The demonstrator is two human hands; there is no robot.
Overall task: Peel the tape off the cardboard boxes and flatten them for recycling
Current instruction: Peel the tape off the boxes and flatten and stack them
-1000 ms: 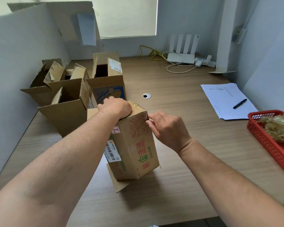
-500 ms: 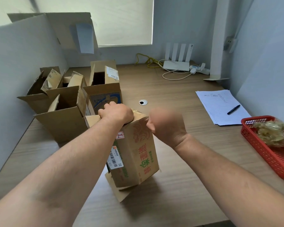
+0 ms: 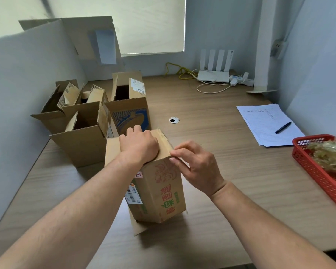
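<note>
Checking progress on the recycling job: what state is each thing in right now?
printed box: upright, top flaps shut, bottom flap sticking out.
open boxes: upright, top flaps open, not flattened.
left hand: grips the printed box's top.
right hand: pinches the printed box's top edge.
red basket: holds a crumpled wad.
pen: lying on the paper.

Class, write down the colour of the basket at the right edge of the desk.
Red. The basket shows best in the head view.

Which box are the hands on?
The nearest box, printed red and green: left hand grips its top, right hand pinches its edge. Other boxes stand behind, untouched.
</note>
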